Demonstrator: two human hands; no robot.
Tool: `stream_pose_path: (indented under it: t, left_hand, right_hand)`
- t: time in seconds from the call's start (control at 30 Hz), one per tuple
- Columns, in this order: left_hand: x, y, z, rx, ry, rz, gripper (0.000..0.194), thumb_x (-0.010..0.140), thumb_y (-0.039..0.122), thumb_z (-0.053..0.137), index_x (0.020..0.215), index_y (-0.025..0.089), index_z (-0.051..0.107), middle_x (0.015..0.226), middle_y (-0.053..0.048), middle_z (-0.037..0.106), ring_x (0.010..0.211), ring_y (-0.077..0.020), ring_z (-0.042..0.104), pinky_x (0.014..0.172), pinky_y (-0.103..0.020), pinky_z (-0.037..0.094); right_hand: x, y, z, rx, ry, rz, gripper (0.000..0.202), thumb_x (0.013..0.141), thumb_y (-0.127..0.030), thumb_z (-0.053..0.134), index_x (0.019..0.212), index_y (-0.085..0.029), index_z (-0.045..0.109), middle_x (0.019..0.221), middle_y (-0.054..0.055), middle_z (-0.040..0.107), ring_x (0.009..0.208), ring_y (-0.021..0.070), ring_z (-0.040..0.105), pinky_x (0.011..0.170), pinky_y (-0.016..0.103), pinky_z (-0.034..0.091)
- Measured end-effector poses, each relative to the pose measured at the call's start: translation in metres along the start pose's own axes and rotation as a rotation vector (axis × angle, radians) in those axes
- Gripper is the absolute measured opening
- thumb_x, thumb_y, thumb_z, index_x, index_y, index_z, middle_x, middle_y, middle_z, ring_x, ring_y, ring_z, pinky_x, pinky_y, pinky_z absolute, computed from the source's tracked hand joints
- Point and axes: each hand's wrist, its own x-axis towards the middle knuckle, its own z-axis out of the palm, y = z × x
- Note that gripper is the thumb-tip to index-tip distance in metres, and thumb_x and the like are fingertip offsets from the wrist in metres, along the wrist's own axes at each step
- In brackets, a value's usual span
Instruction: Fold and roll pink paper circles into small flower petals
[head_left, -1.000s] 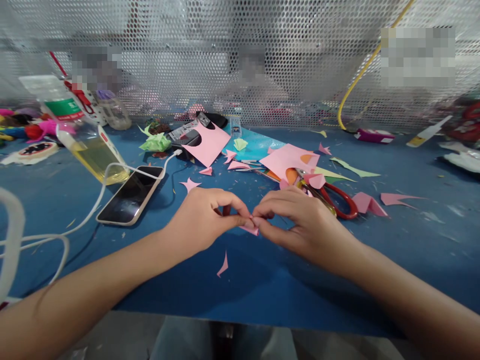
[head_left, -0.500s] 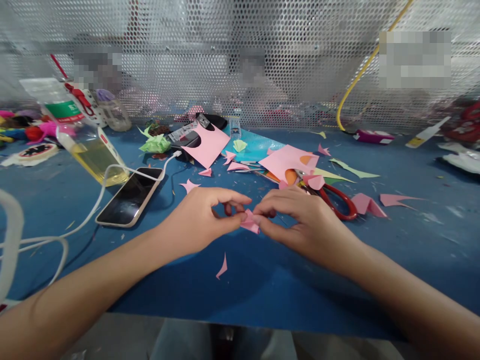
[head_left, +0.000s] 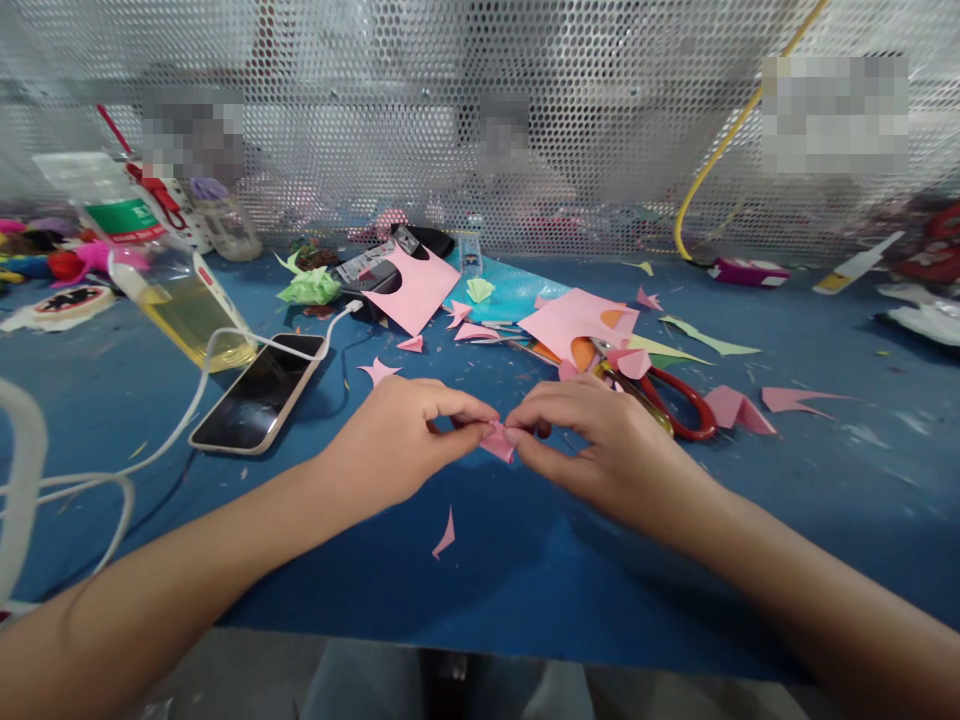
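A small folded piece of pink paper (head_left: 499, 445) sits directly between a person's two bare hands, above the blue desk (head_left: 517, 575). The left hand (head_left: 394, 437) and right hand (head_left: 611, 437) meet it from opposite sides, fingers closed in a pinch on its upper part; both touch it, so neither is nearer. The visible part hangs toward the person, its lower edge slanting down to the right. Fingertips cover the rest, so its long axis cannot be told. A thin pink sliver (head_left: 445, 535) lies closer to the person, apart from both hands.
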Motion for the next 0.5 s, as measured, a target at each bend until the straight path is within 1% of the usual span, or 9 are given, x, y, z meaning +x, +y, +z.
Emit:
stream_pose_path:
  t: [0.1, 0.2, 0.4, 0.5]
  left_hand:
    - [-0.0012, 0.0012, 0.0000, -0.010, 0.035, 0.029, 0.012, 0.074, 0.025, 0.062, 0.081, 0.023, 0.072, 0.070, 0.003, 0.069, 0.059, -0.0094, 0.058, 0.055, -0.018, 0.043]
    - [-0.0028, 0.0012, 0.0001, -0.056, 0.026, 0.047, 0.009, 0.072, 0.025, 0.065, 0.078, 0.022, 0.071, 0.070, 0.003, 0.067, 0.059, -0.0083, 0.058, 0.054, -0.017, 0.042]
    - [-0.0036, 0.0005, 0.0012, -0.129, -0.032, -0.003, 0.012, 0.070, 0.030, 0.067, 0.074, 0.019, 0.067, 0.071, 0.003, 0.066, 0.061, -0.0079, 0.056, 0.055, -0.017, 0.043]
    - [-0.0035, 0.0007, 0.0019, -0.149, -0.027, -0.020, 0.012, 0.069, 0.031, 0.067, 0.073, 0.019, 0.066, 0.069, 0.003, 0.065, 0.056, -0.0068, 0.052, 0.052, -0.017, 0.042]
  right_hand:
    - [-0.0006, -0.0025, -0.0007, 0.016, -0.009, 0.006, 0.008, 0.079, -0.019, 0.058, 0.073, -0.018, 0.064, 0.069, -0.004, 0.063, 0.064, 0.0085, 0.054, 0.067, 0.026, 0.036]
    - [-0.0008, -0.0052, -0.0014, 0.052, -0.032, 0.024, 0.009, 0.080, -0.019, 0.057, 0.074, -0.019, 0.064, 0.069, -0.003, 0.062, 0.064, 0.0084, 0.054, 0.067, 0.026, 0.036]
    - [-0.0011, -0.0061, -0.0004, 0.048, -0.098, 0.035, 0.011, 0.082, -0.018, 0.055, 0.075, -0.019, 0.063, 0.071, -0.002, 0.063, 0.066, 0.0102, 0.054, 0.066, 0.027, 0.036]
    - [-0.0014, -0.0066, -0.0008, 0.043, -0.098, 0.020, 0.011, 0.082, -0.018, 0.054, 0.077, -0.019, 0.063, 0.073, -0.002, 0.064, 0.068, 0.0103, 0.055, 0.067, 0.028, 0.035]
